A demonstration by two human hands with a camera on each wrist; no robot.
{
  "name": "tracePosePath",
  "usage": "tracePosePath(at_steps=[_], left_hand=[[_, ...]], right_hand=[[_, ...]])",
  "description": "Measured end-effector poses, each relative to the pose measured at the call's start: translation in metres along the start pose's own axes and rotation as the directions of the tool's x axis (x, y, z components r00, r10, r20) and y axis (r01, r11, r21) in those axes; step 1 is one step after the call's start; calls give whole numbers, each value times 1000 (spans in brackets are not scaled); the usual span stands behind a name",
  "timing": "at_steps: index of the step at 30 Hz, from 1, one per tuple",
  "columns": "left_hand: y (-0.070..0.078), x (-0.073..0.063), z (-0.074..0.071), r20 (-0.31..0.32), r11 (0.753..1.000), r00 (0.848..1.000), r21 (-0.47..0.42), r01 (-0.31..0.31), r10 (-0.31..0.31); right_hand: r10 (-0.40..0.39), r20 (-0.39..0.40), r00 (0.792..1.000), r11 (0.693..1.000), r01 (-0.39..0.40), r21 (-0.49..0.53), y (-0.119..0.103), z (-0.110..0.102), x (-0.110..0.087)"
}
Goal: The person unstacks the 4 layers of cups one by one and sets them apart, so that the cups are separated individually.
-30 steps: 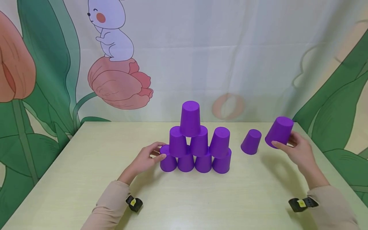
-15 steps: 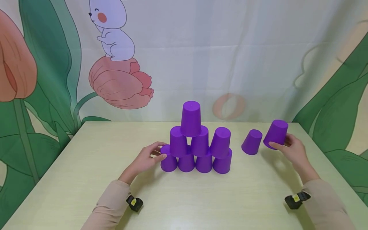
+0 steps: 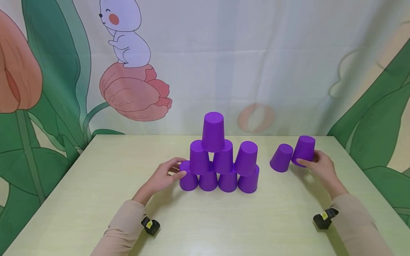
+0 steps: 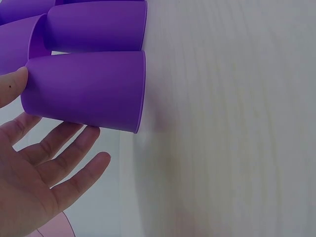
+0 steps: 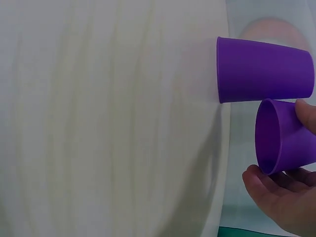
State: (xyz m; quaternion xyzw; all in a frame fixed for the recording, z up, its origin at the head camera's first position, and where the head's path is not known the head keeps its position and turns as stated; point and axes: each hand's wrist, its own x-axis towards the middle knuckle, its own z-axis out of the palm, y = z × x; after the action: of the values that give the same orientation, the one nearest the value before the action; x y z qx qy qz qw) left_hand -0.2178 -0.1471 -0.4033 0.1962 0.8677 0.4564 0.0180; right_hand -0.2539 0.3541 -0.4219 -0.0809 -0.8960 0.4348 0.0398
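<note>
Upside-down purple cups form a pyramid: several in the bottom row, three in the middle row, one top cup [image 3: 213, 132]. My left hand [image 3: 164, 176] holds the leftmost bottom cup [image 3: 189, 182] between thumb and fingers; in the left wrist view, the thumb [image 4: 14, 86] meets its upper end and fingertips touch its side. My right hand [image 3: 322, 170] grips another upside-down purple cup [image 3: 304, 148] slightly above the table, its open rim [image 5: 268, 136] showing in the right wrist view. Close to its left stands a lone purple cup [image 3: 282, 158].
The pale wooden table [image 3: 224, 224] reaches back to a curtain [image 3: 288, 64] printed with flowers and a rabbit. Table stretches between the pyramid's right end and the lone cup. A small black device is strapped to each wrist.
My right hand has brought its cup left and slightly down, close to the lone cup. The left hand and the pyramid have stayed in place.
</note>
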Motion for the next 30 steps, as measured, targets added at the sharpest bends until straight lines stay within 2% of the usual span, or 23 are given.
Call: tracePosePath(at_steps=[4,10,17,30], left_hand=[[-1,0,0,1,1000,1000,-13,-8,8],[-3,0,1,2,1000,1000,-20,-18,18],[39,-12,-7,7,1000,1000,-11,-1,1],[40,-14,-9,14,1000,1000,-13,16,-16]], right_hand=[[23,43,999,1000,-23,-13,-20,-1,-14],[98,92,991,995,-94,-40,-17,-1,-9],[121,132,984,992,-115,-52,-14,-1,-5],[117,146,982,986,-97,-136,-14,1,-7]])
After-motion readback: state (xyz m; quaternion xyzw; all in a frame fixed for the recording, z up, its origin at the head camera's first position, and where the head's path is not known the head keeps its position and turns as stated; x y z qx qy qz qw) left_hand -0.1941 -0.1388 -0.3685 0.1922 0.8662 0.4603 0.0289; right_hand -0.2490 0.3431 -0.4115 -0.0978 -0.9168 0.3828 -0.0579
